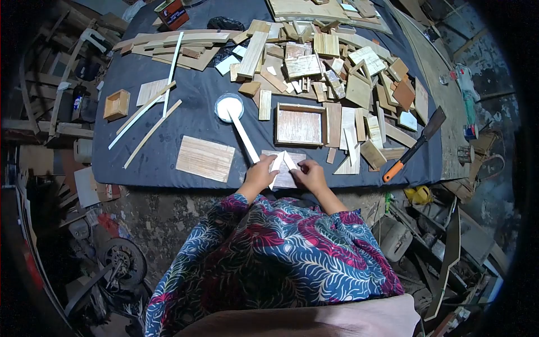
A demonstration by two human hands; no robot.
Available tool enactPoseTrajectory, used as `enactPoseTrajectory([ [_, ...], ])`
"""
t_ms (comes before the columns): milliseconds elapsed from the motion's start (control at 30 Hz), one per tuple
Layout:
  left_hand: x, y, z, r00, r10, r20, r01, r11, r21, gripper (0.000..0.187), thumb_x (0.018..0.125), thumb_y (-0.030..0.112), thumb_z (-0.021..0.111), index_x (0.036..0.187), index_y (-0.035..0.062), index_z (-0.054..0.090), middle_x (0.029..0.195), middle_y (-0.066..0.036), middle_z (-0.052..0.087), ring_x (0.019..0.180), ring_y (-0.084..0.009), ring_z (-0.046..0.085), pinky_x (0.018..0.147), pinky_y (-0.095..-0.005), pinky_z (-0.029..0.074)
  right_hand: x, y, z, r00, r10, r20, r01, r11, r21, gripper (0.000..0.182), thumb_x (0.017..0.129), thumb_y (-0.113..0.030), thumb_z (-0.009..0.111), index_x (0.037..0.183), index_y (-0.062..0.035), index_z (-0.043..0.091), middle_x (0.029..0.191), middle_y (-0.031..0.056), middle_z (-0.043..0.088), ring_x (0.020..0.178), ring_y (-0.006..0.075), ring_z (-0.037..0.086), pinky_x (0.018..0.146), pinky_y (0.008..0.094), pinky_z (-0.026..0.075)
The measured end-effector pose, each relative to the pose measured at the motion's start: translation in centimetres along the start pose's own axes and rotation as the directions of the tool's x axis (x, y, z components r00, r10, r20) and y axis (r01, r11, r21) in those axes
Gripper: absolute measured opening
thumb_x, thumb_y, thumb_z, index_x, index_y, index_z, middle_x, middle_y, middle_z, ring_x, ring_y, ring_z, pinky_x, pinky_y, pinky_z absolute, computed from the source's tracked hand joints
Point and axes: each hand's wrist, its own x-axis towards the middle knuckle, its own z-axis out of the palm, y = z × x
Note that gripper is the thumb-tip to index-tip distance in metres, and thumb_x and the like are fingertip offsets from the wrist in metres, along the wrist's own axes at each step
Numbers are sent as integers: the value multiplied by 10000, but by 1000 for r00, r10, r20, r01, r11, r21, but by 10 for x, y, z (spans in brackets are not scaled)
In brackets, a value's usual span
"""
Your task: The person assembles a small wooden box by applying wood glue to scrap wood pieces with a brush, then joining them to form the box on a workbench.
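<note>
My left hand [259, 174] is closed with its fingers pinched on a narrow white strip [277, 163] at the table's front edge. A second white strip [289, 160] slants down to my right hand [310, 175], whose fingers are closed on its lower end. The two strips meet at the top in a pointed peak. Beneath them lies a greyish wooden board [297, 156]. A long white stick [245, 136] runs from a round tub of white stuff [229, 103] down to my left hand. Left of that hand rests a flat wooden panel [205, 159].
A shallow wooden tray [301, 105] sits beyond my hands, with a heap of wood offcuts [303, 64] behind it. An orange-handled blade [415, 145] lies at the right. Thin strips [151, 135] and a small wooden box [117, 105] are at the left on the dark cloth [193, 118].
</note>
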Motion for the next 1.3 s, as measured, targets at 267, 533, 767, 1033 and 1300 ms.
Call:
enactPoseTrajectory([
  [267, 1, 2, -2, 1000, -13, 23, 12, 999, 35, 446, 688, 138, 634, 1112, 84, 506, 984, -132, 514, 914, -309, 531, 758, -360, 445, -1, -6, 2, 997, -56, 55, 65, 984, -166, 247, 646, -143, 639, 844, -2, 592, 809, 177, 565, 796, 340, 547, 695, 402, 443],
  [533, 9, -8, 7, 997, 79, -13, -79, 996, 29, 439, 713, 151, 589, 1134, 102, 473, 1075, -133, 470, 928, -352, 514, 773, -416, 439, 1, -5, 5, 996, -94, -5, 92, 977, -191, 249, 642, -148, 646, 840, -7, 591, 786, 160, 561, 773, 322, 544, 673, 389, 441],
  [767, 8, -7, 4, 993, 120, -4, -119, 986, 115, 438, 732, 184, 585, 1148, 126, 460, 1092, -114, 453, 955, -341, 503, 766, -418, 442, -2, -10, -2, 999, -35, 35, 40, 987, -158, 256, 653, -182, 666, 829, -11, 595, 797, 159, 568, 804, 335, 541, 698, 397, 439],
  [1033, 8, -2, -1, 999, 44, -2, -44, 998, 36, 451, 702, 147, 627, 1125, 82, 484, 1070, -107, 466, 1024, -301, 463, 823, -359, 417, 0, -1, 7, 989, -140, -52, 130, 978, -166, 264, 640, -175, 684, 804, 9, 593, 735, 171, 560, 708, 327, 550, 630, 373, 445],
  [1300, 4, -7, -9, 982, 172, -83, -168, 984, 55, 485, 635, 175, 690, 1070, 59, 509, 1024, -115, 453, 948, -317, 485, 804, -381, 402, -3, -3, -2, 994, -99, -42, 92, 984, -150, 325, 599, -202, 734, 785, 16, 581, 740, 173, 561, 682, 319, 548, 612, 373, 445],
])
